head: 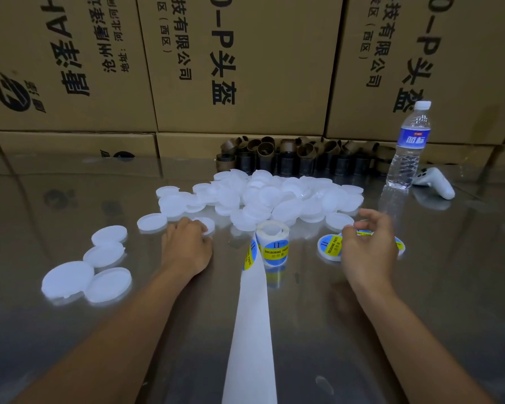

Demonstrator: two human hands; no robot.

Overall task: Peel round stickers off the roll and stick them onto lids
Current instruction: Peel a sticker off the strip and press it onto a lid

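Note:
The sticker roll (273, 243) stands upright at the table's middle, showing blue and yellow round stickers. Its white backing strip (251, 330) runs toward me. My left hand (187, 246) lies left of the roll, its curled fingers gripping a plain white lid (209, 226) at the near edge of the lid pile (274, 196). My right hand (368, 243) is right of the roll, thumb and fingers curled round a stickered lid (365, 232). Another stickered lid (328, 246) lies flat beside it, and a third (400, 244) peeks out behind the hand.
Several loose white lids (105, 255) lie at the left. A water bottle (408, 147) and a white controller (436, 182) stand at the back right. Brown cardboard cores (298, 158) line the back in front of stacked cardboard boxes (239, 62). The tabletop (391, 330) is shiny metal.

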